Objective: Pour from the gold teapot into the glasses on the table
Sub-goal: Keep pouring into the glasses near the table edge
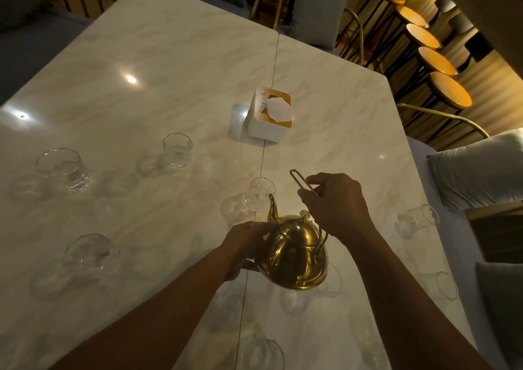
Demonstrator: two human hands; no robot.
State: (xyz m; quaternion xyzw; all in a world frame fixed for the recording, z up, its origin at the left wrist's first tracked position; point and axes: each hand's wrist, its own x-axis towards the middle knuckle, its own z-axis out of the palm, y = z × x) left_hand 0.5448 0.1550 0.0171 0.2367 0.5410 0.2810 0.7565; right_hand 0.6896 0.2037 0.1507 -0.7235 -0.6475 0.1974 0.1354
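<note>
While my right hand (336, 204) grips the wire handle (304, 182) of the gold metal teapot (294, 253) and my left hand (246, 245) cups its left flank above the near pale marble table (141, 58), its spout (272, 207) points far, at the clear glass tumbler (259, 194) just beyond.

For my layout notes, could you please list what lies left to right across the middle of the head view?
Leftmost glass → faceted glass → tissue box → right hand → right-side glass.
</note>
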